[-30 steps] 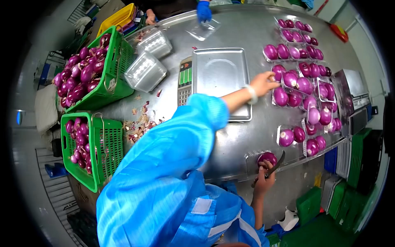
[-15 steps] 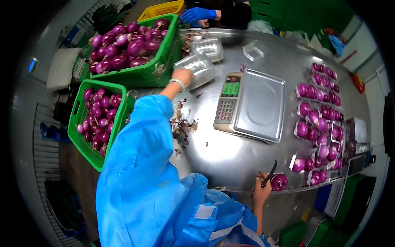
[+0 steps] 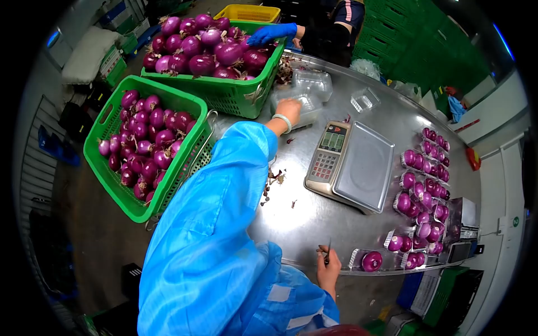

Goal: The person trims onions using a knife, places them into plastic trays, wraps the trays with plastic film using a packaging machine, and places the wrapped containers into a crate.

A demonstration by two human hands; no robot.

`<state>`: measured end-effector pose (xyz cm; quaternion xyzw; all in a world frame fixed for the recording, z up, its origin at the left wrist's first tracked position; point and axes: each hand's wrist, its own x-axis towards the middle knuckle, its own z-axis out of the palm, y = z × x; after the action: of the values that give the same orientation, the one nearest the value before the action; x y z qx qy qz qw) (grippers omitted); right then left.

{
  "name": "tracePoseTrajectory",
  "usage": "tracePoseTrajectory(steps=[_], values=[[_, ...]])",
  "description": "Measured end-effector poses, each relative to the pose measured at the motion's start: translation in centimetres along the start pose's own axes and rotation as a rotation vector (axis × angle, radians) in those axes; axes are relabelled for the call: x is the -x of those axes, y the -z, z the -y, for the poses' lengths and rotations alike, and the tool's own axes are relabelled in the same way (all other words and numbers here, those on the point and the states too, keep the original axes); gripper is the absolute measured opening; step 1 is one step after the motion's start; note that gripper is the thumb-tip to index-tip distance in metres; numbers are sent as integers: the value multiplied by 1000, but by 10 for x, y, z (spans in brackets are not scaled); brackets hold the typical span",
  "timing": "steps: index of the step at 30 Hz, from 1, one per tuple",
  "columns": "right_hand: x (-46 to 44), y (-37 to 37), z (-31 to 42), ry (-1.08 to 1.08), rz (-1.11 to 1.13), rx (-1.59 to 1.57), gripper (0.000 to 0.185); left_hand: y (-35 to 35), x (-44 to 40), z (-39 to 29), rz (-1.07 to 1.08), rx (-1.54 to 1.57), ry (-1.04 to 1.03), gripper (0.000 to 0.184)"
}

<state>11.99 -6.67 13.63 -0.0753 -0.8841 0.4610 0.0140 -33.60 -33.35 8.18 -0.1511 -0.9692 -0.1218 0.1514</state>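
Observation:
My left hand (image 3: 288,111), with a pale band at the wrist, has its fingers closed at the near edge of stacked clear plastic containers (image 3: 307,106). Low on the table's near side, my right hand (image 3: 329,265) holds a small dark knife (image 3: 327,255), its blade pointing up. Just right of that hand, a red onion (image 3: 371,261) sits in a clear container at the table edge. Between my left hand and the packed onions (image 3: 424,200) stands a scale (image 3: 364,162) with a bare metal pan.
Two green crates of red onions, a back one (image 3: 224,92) and a nearer one (image 3: 100,159), stand at the left. A co-worker's blue-gloved hand (image 3: 272,35) touches the back crate's onions. Another clear container (image 3: 365,99) lies behind the scale. Onion skins (image 3: 273,180) litter the table.
My left hand has moved from the packed onions to the container stack. My right hand has come away from the onion, keeping the knife. The co-worker's gloved hand has moved onto the crate's onions.

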Motion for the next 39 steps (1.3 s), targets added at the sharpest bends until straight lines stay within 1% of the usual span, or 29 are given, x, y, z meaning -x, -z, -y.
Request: tracePoseTrajectory(steps=[2,4,5,6,8,9,10,11,12,13,14,15,17,18,21,22,23,24,25,26,27,29,30,31,32,34,36,37,39], values=[[5,-6,10,20,51,27,20,-6,-1,4,-78,61,0,13],[8,-10,14,78,52,82,20,13,9,-7,-261,207,-54,9],[8,-12,14,108,54,106,20,34,18,-19,-321,295,-88,12],[8,-16,13,90,-26,57,20,49,30,-31,-326,324,-155,16],[2,-19,10,51,-197,-37,21,64,68,-62,-273,284,-250,12],[-3,-17,13,-50,-239,-204,22,65,94,-74,-256,254,-431,4],[-10,-14,19,-155,-277,-370,22,78,131,-84,-330,429,-569,8],[-17,-13,23,-263,-311,-535,23,81,170,-94,-174,407,-591,11],[-24,-15,24,-334,-284,-533,24,101,209,-102,-128,246,-700,11],[-31,-19,25,-407,-254,-527,24,100,242,-104,-194,253,-769,10],[-36,-24,24,-481,-222,-517,25,116,272,-106,-131,276,-770,10],[-38,-35,14,-451,-155,-480,25,131,298,-104,-67,297,-769,10],[-37,-62,-10,-389,-20,-406,26,139,339,-93,-74,349,-740,13],[-37,-73,1,-346,13,-358,24,147,354,-84,46,320,-728,10],[-33,-93,-14,-408,21,-379,25,219,357,-45,-194,295,-601,27],[-31,-88,-15,-441,71,-346,32,236,359,-22,-136,327,-509,33],[-32,-85,-33,-289,8,-155,34,255,361,6,-81,359,-420,39],[-33,-83,-53,-134,-57,33,36,288,357,35,-97,415,-169,36],[-32,-84,-73,24,-123,220,38,310,359,78,-41,266,-108,35],[-31,-76,-57,-131,-96,242,41,336,362,111,-113,184,7,35],[-31,-75,-37,-127,-93,185,41,356,364,143,-51,66,142,36],[-29,-79,-8,-127,-95,68,41,357,393,224,-57,-51,271,46],[-31,-87,-17,-66,-102,-7,38,358,401,249,135,-115,355,53],[-31,-93,-10,-75,-51,8,37,357,406,268,327,-178,435,59],[-31,-102,3,-84,1,24,36,352,407,281,463,-106,441,70],[-25,-122,38,-132,88,65,32,327,408,288,493,85,304,73],[-20,-143,36,61,138,80,32,311,401,284,574,239,211,81],[-16,-149,41,157,164,90,32,303,400,279,604,125,213,82],[-9,-154,65,119,258,153,30,288,396,279,671,13,228,82]])
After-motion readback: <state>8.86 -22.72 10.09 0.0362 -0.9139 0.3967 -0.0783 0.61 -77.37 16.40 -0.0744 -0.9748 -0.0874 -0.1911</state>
